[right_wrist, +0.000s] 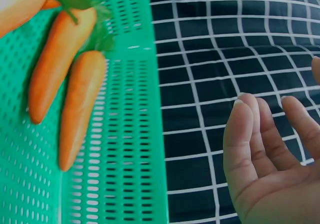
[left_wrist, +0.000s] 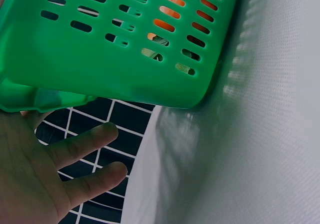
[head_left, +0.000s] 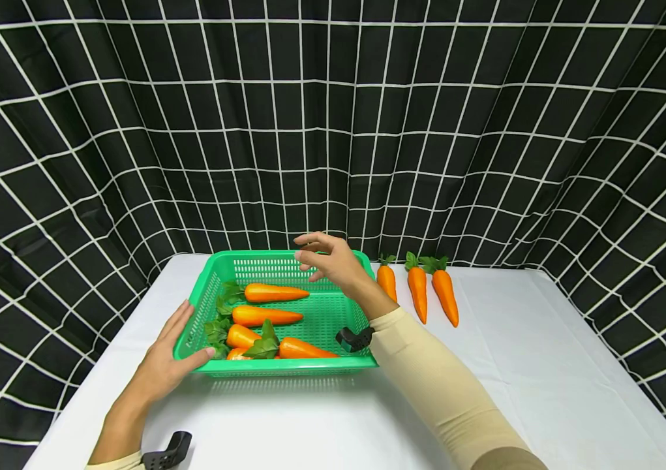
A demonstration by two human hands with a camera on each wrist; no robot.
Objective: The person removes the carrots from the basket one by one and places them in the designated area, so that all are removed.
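A green perforated basket [head_left: 309, 367] holds several orange carrots [head_left: 268, 316] with leafy green tops, mostly pointing right. At its left side, my left hand [head_left: 162, 365] rests against the rim, the thumb over the front left corner. In the left wrist view two fingers [left_wrist: 95, 186] of that hand stretch out straight beneath the rim, apart from the basket wall. My right hand [head_left: 333, 261] hovers over the back right part of the basket, its fingers loosely bent and holding nothing. The right wrist view shows the same hand [right_wrist: 275, 159] apart from the basket rim.
Right of the basket, three more carrots [head_left: 417, 294] lie on the white tablecloth [head_left: 532, 365], tips toward me; the right forearm partly covers the nearest one. A black curtain with a white grid [head_left: 333, 150] stands behind and along both sides of the table.
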